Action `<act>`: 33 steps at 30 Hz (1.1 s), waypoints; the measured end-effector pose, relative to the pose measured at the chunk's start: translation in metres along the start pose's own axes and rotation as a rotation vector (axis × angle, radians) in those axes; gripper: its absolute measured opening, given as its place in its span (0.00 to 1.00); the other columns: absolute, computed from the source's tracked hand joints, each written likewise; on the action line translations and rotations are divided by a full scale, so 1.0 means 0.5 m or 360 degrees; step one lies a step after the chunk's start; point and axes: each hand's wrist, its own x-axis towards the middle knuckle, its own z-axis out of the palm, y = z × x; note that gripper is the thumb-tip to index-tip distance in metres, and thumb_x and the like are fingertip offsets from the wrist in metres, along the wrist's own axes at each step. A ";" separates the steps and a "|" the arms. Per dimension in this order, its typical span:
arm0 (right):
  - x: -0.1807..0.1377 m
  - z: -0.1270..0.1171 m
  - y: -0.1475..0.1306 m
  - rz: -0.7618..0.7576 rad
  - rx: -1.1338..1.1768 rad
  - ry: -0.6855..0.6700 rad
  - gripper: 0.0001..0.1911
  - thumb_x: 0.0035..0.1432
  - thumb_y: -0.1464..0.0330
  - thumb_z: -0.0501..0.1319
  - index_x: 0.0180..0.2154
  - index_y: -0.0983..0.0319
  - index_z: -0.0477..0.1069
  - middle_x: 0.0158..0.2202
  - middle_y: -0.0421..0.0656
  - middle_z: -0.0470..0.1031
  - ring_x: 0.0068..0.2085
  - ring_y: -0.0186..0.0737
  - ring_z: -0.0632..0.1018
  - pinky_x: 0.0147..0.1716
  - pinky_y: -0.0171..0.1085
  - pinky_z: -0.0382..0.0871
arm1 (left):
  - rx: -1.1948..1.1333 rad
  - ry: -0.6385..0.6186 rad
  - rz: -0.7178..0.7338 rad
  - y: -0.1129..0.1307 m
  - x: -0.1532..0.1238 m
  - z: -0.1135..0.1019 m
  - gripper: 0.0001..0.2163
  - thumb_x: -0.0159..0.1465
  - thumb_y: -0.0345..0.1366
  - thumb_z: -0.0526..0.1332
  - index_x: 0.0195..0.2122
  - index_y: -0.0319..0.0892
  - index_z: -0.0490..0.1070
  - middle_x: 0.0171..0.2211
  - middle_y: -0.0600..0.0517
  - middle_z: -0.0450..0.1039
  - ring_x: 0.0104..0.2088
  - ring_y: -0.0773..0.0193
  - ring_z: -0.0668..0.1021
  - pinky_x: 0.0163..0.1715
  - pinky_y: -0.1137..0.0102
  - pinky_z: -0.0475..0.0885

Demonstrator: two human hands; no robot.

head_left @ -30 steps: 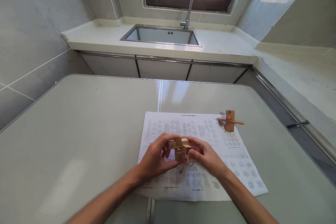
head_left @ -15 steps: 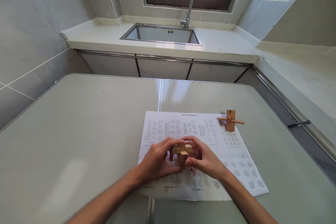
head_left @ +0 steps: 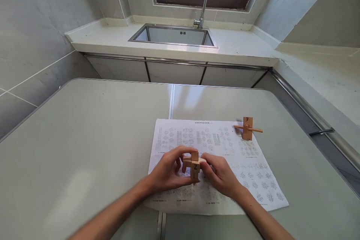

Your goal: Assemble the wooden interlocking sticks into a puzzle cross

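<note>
**Puzzle turned in both hands above the sheet**

The small light-wood interlocking block puzzle sits between both hands, held just above the white printed instruction sheet near its middle. Since a second ago it has been turned: then several stubby arms stuck out sideways and upward, and now it shows a compact cross with a face marked "2" toward the camera. It has also settled slightly lower and nearer the person.

The left hand pinches the puzzle's left side, thumb under and fingers curled over the top. The right hand clamps the right side with thumb and fingertips pressed on the wood; its fingers, more spread half a second ago, are now drawn closer together.

The second wooden piece, a flat block with a thin dowel through it, stands unmoved at the sheet's far right corner. The sheet lies where it was on the pale grey folding table. Beyond are the steel sink and curved tap.
</note>
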 end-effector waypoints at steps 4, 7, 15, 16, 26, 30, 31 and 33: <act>0.003 0.003 -0.011 0.0245 0.0413 -0.0139 0.30 0.75 0.47 0.48 0.24 0.57 0.59 0.17 0.36 0.63 0.20 0.35 0.64 0.23 0.35 0.57 | 0.0085 0.0011 0.0104 -0.007 -0.003 0.002 0.24 0.63 0.32 0.72 0.59 0.51 0.70 0.48 0.51 0.76 0.31 0.71 0.74 0.29 0.74 0.73; 0.006 0.002 -0.018 0.0372 0.0622 -0.0162 0.31 0.74 0.45 0.51 0.24 0.57 0.62 0.16 0.36 0.64 0.19 0.35 0.65 0.24 0.36 0.60 | 0.0107 -0.0007 0.0051 -0.007 -0.003 0.001 0.25 0.64 0.34 0.71 0.62 0.52 0.68 0.50 0.50 0.76 0.30 0.71 0.73 0.28 0.74 0.72; 0.025 -0.023 -0.002 0.0631 0.1424 0.0307 0.31 0.72 0.46 0.56 0.23 0.60 0.68 0.17 0.38 0.66 0.16 0.32 0.63 0.18 0.35 0.56 | -0.0038 0.0116 -0.0184 -0.005 0.003 0.000 0.28 0.67 0.35 0.68 0.66 0.51 0.61 0.57 0.47 0.74 0.29 0.73 0.75 0.27 0.75 0.74; 0.029 -0.030 0.002 0.0660 0.1547 0.0393 0.28 0.71 0.48 0.58 0.25 0.60 0.69 0.19 0.37 0.66 0.17 0.30 0.62 0.17 0.34 0.55 | -0.0022 0.0122 -0.0184 -0.004 0.004 -0.001 0.26 0.67 0.35 0.67 0.65 0.50 0.62 0.57 0.47 0.75 0.28 0.73 0.74 0.28 0.75 0.74; 0.045 -0.095 0.042 0.0772 0.2432 0.0775 0.10 0.65 0.66 0.68 0.35 0.62 0.70 0.26 0.33 0.60 0.20 0.26 0.61 0.16 0.24 0.64 | 0.0085 0.0079 -0.0253 0.005 0.004 -0.006 0.14 0.71 0.38 0.63 0.56 0.45 0.67 0.34 0.55 0.72 0.28 0.69 0.73 0.28 0.73 0.71; 0.044 -0.112 0.049 0.0773 0.2561 0.0816 0.08 0.70 0.68 0.62 0.36 0.61 0.68 0.26 0.33 0.59 0.20 0.26 0.63 0.17 0.24 0.66 | 0.0115 0.0063 -0.0249 0.003 0.005 -0.006 0.13 0.72 0.38 0.62 0.55 0.46 0.68 0.30 0.58 0.69 0.26 0.68 0.72 0.27 0.73 0.70; 0.044 -0.115 0.050 0.0758 0.2564 0.0812 0.08 0.71 0.68 0.61 0.36 0.60 0.68 0.26 0.33 0.59 0.20 0.26 0.63 0.17 0.24 0.66 | 0.0118 0.0066 -0.0247 0.003 0.005 -0.007 0.12 0.72 0.38 0.61 0.55 0.45 0.68 0.30 0.57 0.69 0.26 0.68 0.71 0.27 0.73 0.70; 0.042 -0.120 0.052 0.0698 0.2523 0.0785 0.08 0.73 0.67 0.60 0.37 0.60 0.67 0.26 0.33 0.59 0.20 0.27 0.62 0.18 0.24 0.67 | 0.0126 0.0069 -0.0244 0.004 0.005 -0.007 0.12 0.72 0.38 0.61 0.56 0.45 0.68 0.30 0.57 0.69 0.27 0.68 0.72 0.27 0.72 0.70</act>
